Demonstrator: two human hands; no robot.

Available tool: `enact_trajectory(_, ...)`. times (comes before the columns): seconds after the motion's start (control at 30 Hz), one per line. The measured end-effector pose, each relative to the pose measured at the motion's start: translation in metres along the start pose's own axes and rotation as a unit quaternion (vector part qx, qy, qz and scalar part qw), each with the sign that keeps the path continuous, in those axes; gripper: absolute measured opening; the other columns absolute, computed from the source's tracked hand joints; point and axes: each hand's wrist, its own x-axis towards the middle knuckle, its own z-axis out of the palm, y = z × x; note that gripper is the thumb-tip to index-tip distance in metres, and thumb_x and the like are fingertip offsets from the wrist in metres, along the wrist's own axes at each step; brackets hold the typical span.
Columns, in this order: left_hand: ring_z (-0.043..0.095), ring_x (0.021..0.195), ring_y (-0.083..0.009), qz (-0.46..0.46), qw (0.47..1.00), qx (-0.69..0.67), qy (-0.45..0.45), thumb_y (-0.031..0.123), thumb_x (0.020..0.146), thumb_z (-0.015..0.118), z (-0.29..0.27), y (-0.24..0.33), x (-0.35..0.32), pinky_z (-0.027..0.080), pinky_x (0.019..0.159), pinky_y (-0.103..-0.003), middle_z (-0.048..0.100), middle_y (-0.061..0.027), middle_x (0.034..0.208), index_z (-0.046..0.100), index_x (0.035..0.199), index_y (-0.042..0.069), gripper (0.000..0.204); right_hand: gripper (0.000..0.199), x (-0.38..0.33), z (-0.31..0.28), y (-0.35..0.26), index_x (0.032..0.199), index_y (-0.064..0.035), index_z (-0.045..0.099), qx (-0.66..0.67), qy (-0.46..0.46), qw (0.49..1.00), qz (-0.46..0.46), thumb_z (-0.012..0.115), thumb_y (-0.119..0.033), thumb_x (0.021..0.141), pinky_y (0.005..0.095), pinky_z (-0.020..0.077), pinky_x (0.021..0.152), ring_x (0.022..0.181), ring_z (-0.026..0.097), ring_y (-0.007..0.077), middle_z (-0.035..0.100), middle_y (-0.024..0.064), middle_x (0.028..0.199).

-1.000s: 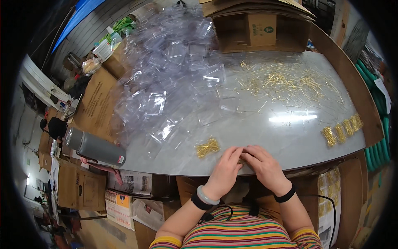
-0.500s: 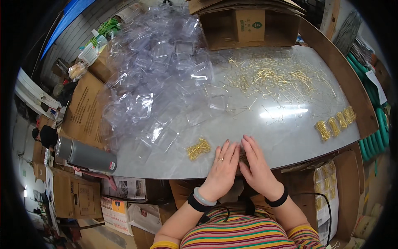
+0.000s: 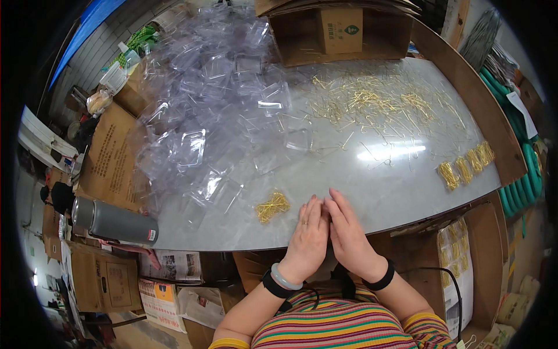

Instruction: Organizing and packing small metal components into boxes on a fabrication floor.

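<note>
Cardboard boxes and stacked cartons ring a pale grey worktop [image 3: 372, 192] with a rounded front edge. We see our left hand [image 3: 308, 235] and right hand [image 3: 349, 232] resting side by side at that front edge, palms down, fingers extended and touching each other along the inner sides. Neither grip is clamped on anything visible: the fingers lie flat and together, and whether a small part is pinned beneath them we cannot tell.

Nearest to the left hand lies a small bundle of gold wire hooks [image 3: 272, 205], just beside the fingertips but apart from them. We judge it sits there so it stays within easy reach without leaning forward.

Further back, loose gold hooks [image 3: 378, 102] are scattered across the far centre of the worktop, in front of an open cardboard box [image 3: 343, 32]. Four neat gold bundles [image 3: 465, 166] lie in a row near the right rim, well apart from the loose stock, probably to keep sorted pieces separate.

A large heap of clear plastic blister shells [image 3: 215, 110] covers the left half of the worktop. A grey metal flask [image 3: 113, 221] lies on its side on a carton at the lower left, off the working area.
</note>
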Motion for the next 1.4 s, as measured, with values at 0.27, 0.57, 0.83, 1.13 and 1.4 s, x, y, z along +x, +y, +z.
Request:
enact_trajectory(0.27,0.041,0.132,-0.0439,-0.028,0.997,-0.06,0.038,-0.005,0.087,0.053,-0.001,-0.001,-0.002,0.036,0.111,-0.047,0.039,-0.0284,0.141,0.039,0.138,-0.011,0.053,0.037,0.005,-0.011,0.007,0.121,0.0018,0.059,-0.161,-0.002,0.982,-0.097,0.061,-0.001,0.084,0.0463,0.044,0.104,0.118,0.057,0.0333,0.061,0.016,0.124)
enact_trajectory(0.57,0.067,0.085,-0.0265,-0.128,0.972,-0.066,0.185,0.001,0.094,0.058,-0.06,-0.006,-0.043,0.055,0.073,-0.033,0.065,-0.0162,0.1,0.062,0.112,-0.006,0.02,0.037,0.002,-0.006,0.014,0.114,0.0016,0.062,-0.18,0.004,0.978,-0.11,0.058,0.002,0.078,0.0442,0.0458,0.103,0.118,0.057,0.0332,0.061,0.0141,0.122)
enact_trajectory(0.83,0.06,0.05,-0.0122,-0.433,0.845,-0.292,0.113,0.017,0.097,0.06,-0.085,-0.051,-0.035,0.047,0.045,-0.025,0.062,-0.0072,0.069,0.065,0.096,-0.004,0.022,0.037,0.001,-0.005,0.012,0.113,-0.0023,0.064,-0.199,0.004,0.975,-0.097,0.059,0.007,0.077,0.0456,0.045,0.105,0.122,0.056,0.0336,0.061,0.0122,0.126)
enact_trajectory(1.13,0.066,0.07,-0.0159,-0.37,0.805,-0.441,0.148,0.015,0.099,0.056,-0.072,-0.061,-0.066,0.058,0.062,-0.028,0.064,-0.0101,0.086,0.058,0.094,-0.004,0.019,0.035,0.003,-0.005,0.011,0.113,-0.0016,0.064,-0.2,0.003,0.973,-0.113,0.06,0.005,0.079,0.0451,0.0452,0.105,0.118,0.059,0.0323,0.064,0.0124,0.121)
enact_trajectory(1.4,0.057,0.1,-0.0143,-0.392,0.647,-0.652,-0.045,0.005,0.101,0.05,-0.059,-0.019,-0.13,0.059,0.092,-0.042,0.049,-0.0072,0.111,0.052,0.104,-0.003,0.009,0.035,0.001,-0.003,0.01,0.113,-0.0012,0.063,-0.21,0.0,0.971,-0.113,0.059,0.004,0.079,0.045,0.046,0.104,0.117,0.06,0.0325,0.064,0.0124,0.12)
